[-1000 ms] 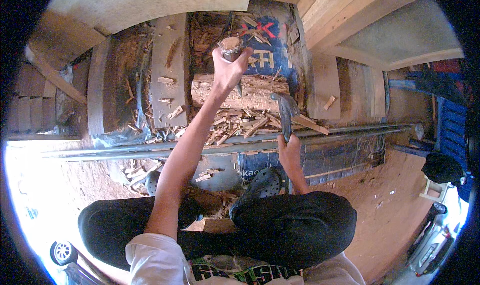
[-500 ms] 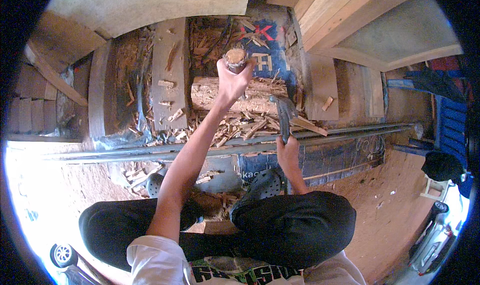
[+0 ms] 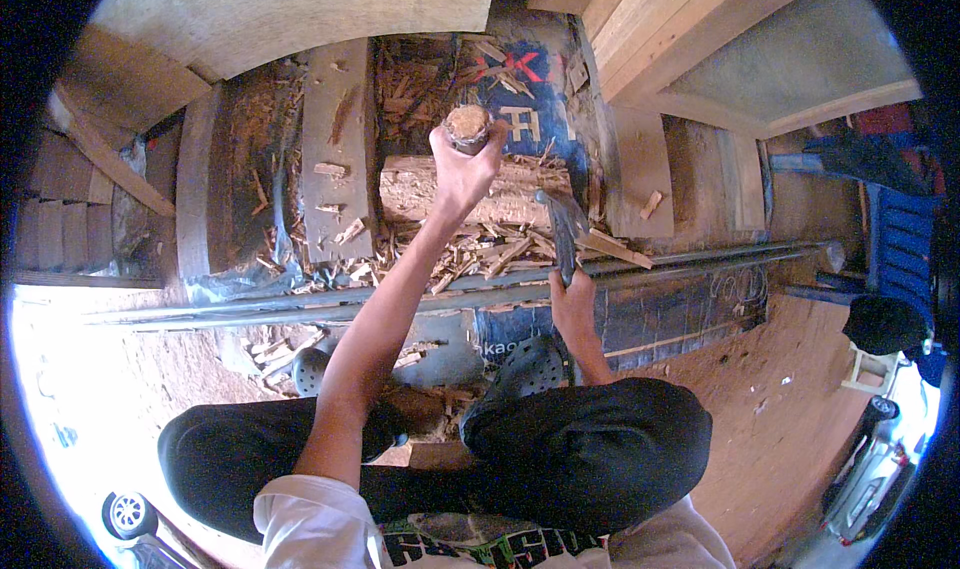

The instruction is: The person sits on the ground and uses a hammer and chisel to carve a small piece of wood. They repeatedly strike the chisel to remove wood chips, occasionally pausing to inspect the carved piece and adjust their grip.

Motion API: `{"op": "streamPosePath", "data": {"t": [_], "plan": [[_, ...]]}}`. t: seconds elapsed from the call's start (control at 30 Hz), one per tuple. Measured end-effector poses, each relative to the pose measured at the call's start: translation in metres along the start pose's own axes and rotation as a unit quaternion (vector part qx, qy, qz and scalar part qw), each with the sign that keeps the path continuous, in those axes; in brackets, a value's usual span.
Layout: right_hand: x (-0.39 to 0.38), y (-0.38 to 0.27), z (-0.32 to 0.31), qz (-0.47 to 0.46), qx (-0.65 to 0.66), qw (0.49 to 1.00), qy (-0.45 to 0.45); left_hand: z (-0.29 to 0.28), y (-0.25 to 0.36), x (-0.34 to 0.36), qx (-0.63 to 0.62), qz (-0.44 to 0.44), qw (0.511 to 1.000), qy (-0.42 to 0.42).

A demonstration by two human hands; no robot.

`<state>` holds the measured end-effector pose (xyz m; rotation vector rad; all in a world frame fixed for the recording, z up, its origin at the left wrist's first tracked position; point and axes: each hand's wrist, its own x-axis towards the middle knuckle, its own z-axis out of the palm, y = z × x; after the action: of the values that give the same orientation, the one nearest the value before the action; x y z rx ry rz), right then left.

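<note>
In my left hand (image 3: 467, 176) is an upright chisel, its thick round wooden butt (image 3: 468, 124) facing up, rough and battered on top. The fist hides its blade. Just beneath lies a pale, rough-hewn block of wood (image 3: 430, 191) with a splintered face. My right hand (image 3: 574, 304), lower and to the right, is closed around the handle of a hammer (image 3: 565, 224). The dark hammer head sits beside the block's right end, apart from the chisel. Splintered wood chips (image 3: 490, 254) are heaped along the block's near side.
A long metal pipe (image 3: 690, 266) crosses in front of me. Boards (image 3: 337, 149) flank the block left and right, and large panels (image 3: 300, 14) overhang the far side. My clog-shod feet (image 3: 525, 369) are close below the pipe. A blue plastic chair (image 3: 895, 239) stands right.
The chisel's butt has come slightly toward me, with my left hand still around it. The hammer and my right hand hold nearly the same place; the view has shifted a little.
</note>
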<state>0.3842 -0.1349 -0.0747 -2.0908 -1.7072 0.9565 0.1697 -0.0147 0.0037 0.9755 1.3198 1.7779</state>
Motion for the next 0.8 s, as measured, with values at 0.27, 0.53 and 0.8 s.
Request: {"op": "streamPosePath", "data": {"t": [0.27,0.53,0.8], "plan": [[0.002,0.003,0.004,-0.014,-0.021,1.0,0.012,0.0,0.0,-0.004,0.033,0.013,0.999,0.015],[0.001,0.004,0.004,-0.032,-0.009,0.999,0.017,0.0,-0.02,-0.028,0.074,0.08,0.993,0.053],[-0.002,-0.001,-0.014,-0.001,0.169,0.986,0.009,0.011,-0.041,-0.022,0.059,0.007,0.993,0.102]]}}
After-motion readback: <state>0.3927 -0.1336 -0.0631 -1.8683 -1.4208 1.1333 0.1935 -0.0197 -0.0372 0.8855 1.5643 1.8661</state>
